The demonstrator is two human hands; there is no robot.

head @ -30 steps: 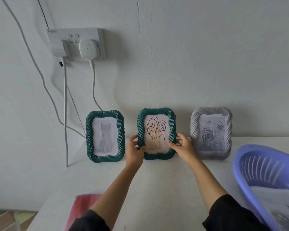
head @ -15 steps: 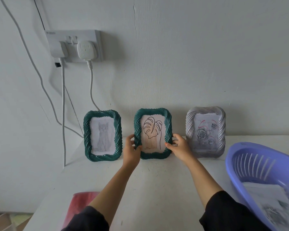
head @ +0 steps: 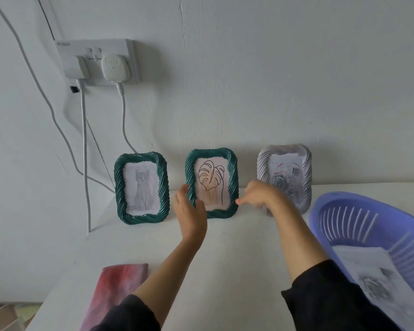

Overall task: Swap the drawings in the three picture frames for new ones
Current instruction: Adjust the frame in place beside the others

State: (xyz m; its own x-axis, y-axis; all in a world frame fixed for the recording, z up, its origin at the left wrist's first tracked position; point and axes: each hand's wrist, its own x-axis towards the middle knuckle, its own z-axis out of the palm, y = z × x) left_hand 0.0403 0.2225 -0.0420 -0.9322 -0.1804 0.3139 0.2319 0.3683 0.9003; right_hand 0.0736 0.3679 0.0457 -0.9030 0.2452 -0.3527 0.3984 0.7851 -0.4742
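**Standing frames could topple around your hands**

The table (head: 237, 259) under your forearms looks smooth, so a frame nudged at its foot may slide. The lilac basket (head: 325, 211), to the right of your right forearm, holds loose printed sheets (head: 368, 278); a sleeve swinging that way could drag one out.

The leaf frame (head: 233, 177) stands upright between your hands. Your left hand (head: 189, 211) is slack and grips nothing, and its fingers overlap the frame's lower left rim. A careless brush there could tip it.

The grey rose frame (head: 306, 168) stands just behind your right hand (head: 261, 194), partly hidden by it. I judge it the likeliest to be knocked flat.

That hand is smeared by motion. Its fingertips (head: 239, 201) point at the leaf frame's lower right corner, but I cannot tell whether they pinch, touch or hang free.

The cat frame (head: 118, 187) stands left of your left hand, apart from it.
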